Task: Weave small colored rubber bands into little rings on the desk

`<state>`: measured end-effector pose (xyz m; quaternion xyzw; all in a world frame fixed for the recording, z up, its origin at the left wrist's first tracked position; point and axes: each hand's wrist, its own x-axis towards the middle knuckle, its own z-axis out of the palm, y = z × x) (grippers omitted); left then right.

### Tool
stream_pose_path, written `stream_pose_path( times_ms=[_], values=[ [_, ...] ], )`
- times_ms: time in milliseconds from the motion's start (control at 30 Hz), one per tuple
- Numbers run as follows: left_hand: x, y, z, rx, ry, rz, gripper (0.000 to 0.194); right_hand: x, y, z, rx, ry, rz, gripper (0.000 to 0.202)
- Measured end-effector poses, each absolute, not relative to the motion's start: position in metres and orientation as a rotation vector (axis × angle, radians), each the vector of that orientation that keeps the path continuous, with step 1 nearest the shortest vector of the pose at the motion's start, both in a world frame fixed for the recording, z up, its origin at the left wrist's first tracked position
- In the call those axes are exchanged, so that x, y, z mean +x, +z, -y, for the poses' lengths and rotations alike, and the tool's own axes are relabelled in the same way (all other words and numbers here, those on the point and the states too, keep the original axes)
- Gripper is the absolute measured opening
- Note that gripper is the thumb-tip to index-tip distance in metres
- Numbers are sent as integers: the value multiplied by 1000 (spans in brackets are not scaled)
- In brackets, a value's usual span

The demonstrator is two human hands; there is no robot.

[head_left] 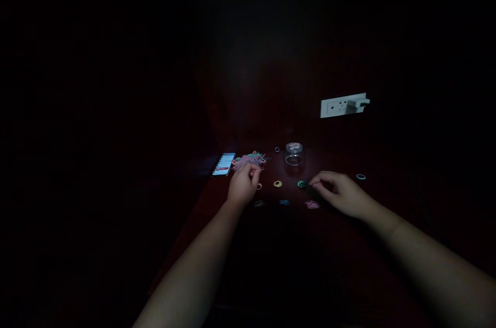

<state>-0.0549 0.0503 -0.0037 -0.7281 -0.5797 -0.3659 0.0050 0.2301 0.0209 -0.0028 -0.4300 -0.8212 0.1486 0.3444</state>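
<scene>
My left hand point(243, 182) is closed in a pinch at the near edge of a pile of small elastic hair ties point(247, 160), mostly pink. What its fingertips hold, if anything, I cannot make out. My right hand point(341, 192) has thumb and fingertips together, just right of green hair ties point(301, 184); anything between them is too small to tell. Yellow hair ties point(278, 184) and a peach one point(259, 186) lie in the same row. Nearer me are pink hair ties point(311, 204), blue ones point(284, 202) and a dim brownish group point(258, 204).
A clear lidded jar point(294, 155) stands behind the rows. Left of the pile lies a lit phone point(223, 164). Single hair ties, pale blue point(360, 176) and purple point(277, 150), lie apart. A wall socket point(343, 105) holds a plug. The surroundings are very dark.
</scene>
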Motion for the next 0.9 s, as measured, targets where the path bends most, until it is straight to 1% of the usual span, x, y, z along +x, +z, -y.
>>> stream_pose_path(
  times_ms=[100,200,267,367,500,667,900],
  values=[
    [-10,4,-28,-2501,-1465,1508,12,220,-2,-13,-1015,457,2063,21],
    [31,2,-13,-2668,-1774,1546,10,214,3,-7,-950,467,1997,26],
    [46,-2,-7,-2674,-1888,1557,10,212,7,-4,-939,456,1937,24],
    [49,-4,-1,-2568,-1860,1344,9,213,11,-2,-929,452,1922,16],
    [39,0,2,-2546,-1689,1078,9,215,12,1,-913,498,1878,16],
    [34,6,1,-2535,-1612,1035,11,216,13,4,-914,508,1819,19],
    [33,4,0,-2583,-1630,1009,11,218,20,7,-886,370,1898,13]
  ],
)
